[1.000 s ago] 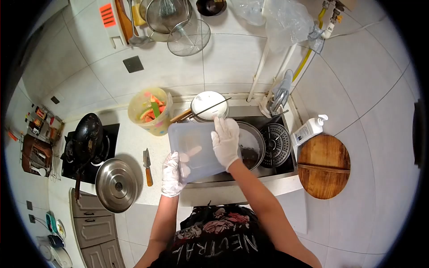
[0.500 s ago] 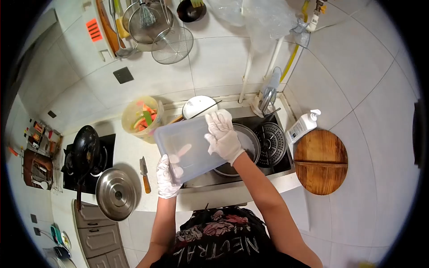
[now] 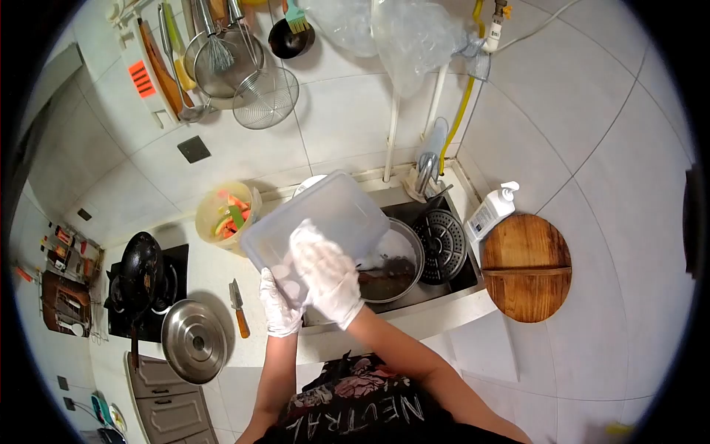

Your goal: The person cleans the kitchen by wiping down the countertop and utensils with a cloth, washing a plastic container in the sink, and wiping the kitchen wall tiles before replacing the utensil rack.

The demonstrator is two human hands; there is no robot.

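Translucent tray (image 3: 347,203), left of the metal basin (image 3: 422,268), now hides most of the white bowl (image 3: 308,182); left hand (image 3: 281,307) clamps its near edge; right hand (image 3: 327,274), fingers outstretched, has slid leftward. Pump bottle (image 3: 491,211) stands right of the basin.

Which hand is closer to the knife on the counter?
Left. The left hand, holding the plastic container at its lower-left corner, is just to the right of the knife. The right hand is farther right, over the container.
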